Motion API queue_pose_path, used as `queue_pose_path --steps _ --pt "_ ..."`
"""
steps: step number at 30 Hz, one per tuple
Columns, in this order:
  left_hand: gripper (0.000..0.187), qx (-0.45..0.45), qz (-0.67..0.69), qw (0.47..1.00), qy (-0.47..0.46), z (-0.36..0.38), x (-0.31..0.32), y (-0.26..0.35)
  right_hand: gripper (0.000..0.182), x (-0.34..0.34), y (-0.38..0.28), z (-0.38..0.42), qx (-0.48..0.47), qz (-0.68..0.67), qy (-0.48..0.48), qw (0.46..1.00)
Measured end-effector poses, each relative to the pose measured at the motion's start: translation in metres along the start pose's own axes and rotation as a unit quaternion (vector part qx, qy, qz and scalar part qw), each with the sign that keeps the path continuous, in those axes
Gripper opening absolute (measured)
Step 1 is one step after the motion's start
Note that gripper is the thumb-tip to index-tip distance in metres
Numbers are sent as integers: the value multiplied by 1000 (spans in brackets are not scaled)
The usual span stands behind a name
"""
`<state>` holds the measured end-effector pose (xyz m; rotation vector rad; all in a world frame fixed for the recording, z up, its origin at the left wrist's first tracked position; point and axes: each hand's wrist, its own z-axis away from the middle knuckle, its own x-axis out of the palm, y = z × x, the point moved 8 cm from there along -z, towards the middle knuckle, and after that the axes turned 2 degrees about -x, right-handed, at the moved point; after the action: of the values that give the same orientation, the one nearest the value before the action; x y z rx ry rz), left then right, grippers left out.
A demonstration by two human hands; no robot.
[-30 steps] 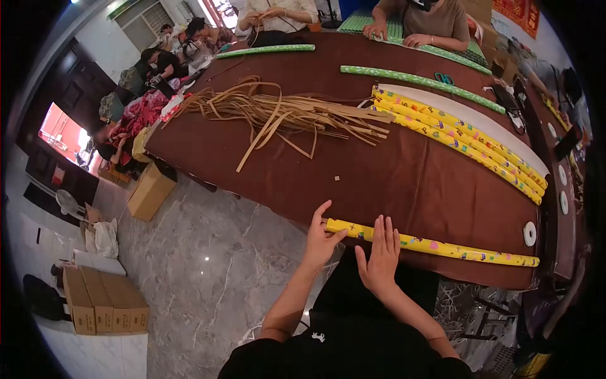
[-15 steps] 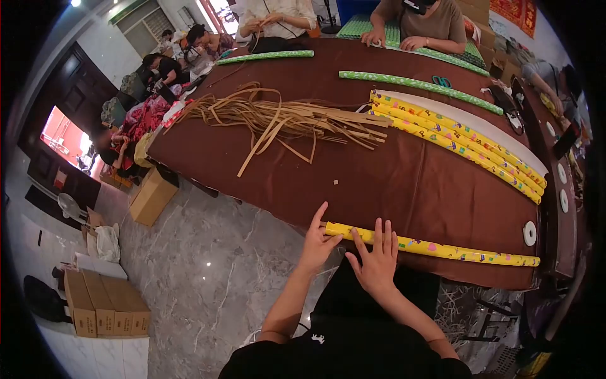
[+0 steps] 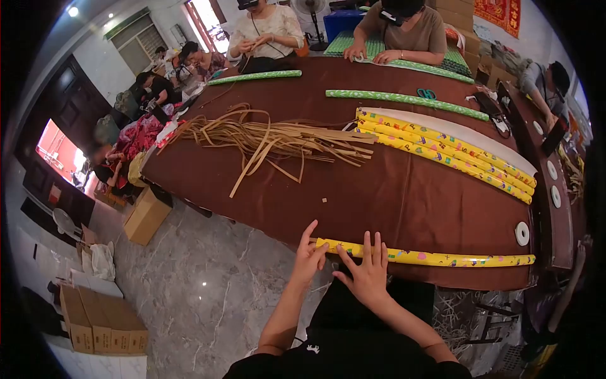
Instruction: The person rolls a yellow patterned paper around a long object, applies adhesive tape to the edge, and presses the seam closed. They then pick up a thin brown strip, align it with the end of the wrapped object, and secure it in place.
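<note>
A roll of yellow patterned wrapping paper [image 3: 442, 258] lies along the near edge of the brown-covered table. My left hand [image 3: 306, 260] is at its left end, index finger stretched out and thumb touching the paper. A bit of brown strip pokes out of that end, partly hidden by my fingers. My right hand [image 3: 367, 275] rests on the roll just to the right, fingers straight and spread over the paper. Both hands are open.
Brown flat strips [image 3: 271, 136] lie heaped mid-table beside several yellow rolls [image 3: 442, 151]. A green roll [image 3: 404, 103], scissors [image 3: 427, 94] and a white tape roll [image 3: 522, 234] are also on the table [image 3: 265, 211]. People work across the table, at left and at right.
The camera view has tilted up a little, so the table sits lower in it. My right hand has slid slightly left along the roll, closer to my left hand.
</note>
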<state>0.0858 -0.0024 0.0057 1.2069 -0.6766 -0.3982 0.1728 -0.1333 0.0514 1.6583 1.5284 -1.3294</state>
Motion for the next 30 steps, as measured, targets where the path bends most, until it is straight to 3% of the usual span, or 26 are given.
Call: queue_pose_path --steps 8,12,14,18,23,30 --pt "71 -11 -6 1000 18 1 5 -1 66 -3 -1 2 -12 -6 -22 1000" --pt "74 -1 -24 999 29 -1 5 -5 75 -1 4 5 -5 -50 -31 998" --pt "74 45 -38 998 38 -5 3 -8 79 1 6 7 1 -69 -28 997" --pt "75 93 -54 993 38 -6 0 -8 84 0 6 8 6 8 -39 999" --pt "75 8 2 1000 6 -2 4 -7 80 -9 24 27 44 93 -37 994" --pt "74 -9 27 1000 5 -3 7 -4 79 -25 80 81 87 214 -16 973"
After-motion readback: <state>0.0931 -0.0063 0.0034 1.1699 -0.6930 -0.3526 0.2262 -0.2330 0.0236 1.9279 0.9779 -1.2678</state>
